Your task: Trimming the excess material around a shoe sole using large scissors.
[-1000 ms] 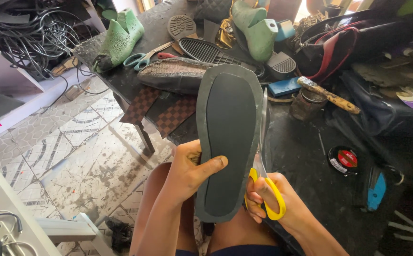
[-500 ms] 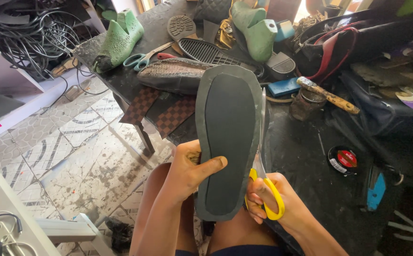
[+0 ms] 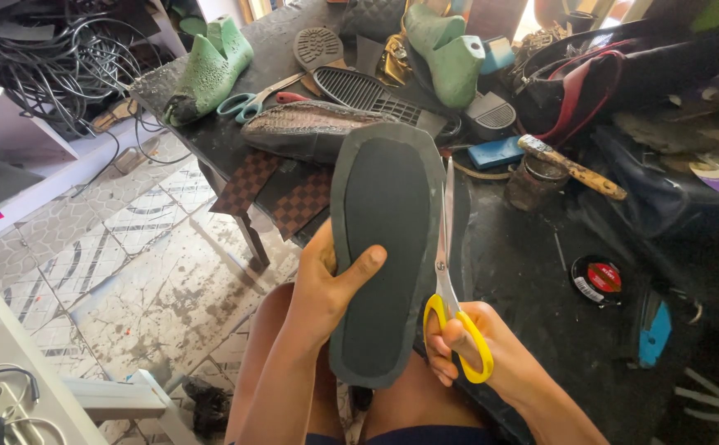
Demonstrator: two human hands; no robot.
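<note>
**Sole and scissors over the lap**

At the bottom centre of the frame, the left hand (image 3: 326, 288) is gripping a dark grey shoe sole (image 3: 384, 247), thumb lying across its face. Just right of it, the right hand (image 3: 458, 354) is closing its fingers through the yellow-handled scissors (image 3: 448, 288), whose blades are running up along the sole's right edge. Beyond, in the upper half, a cluttered black table (image 3: 533, 264) is carrying green shoe lasts (image 3: 211, 70), a hammer (image 3: 570, 166) and teal scissors (image 3: 248, 100).
</note>
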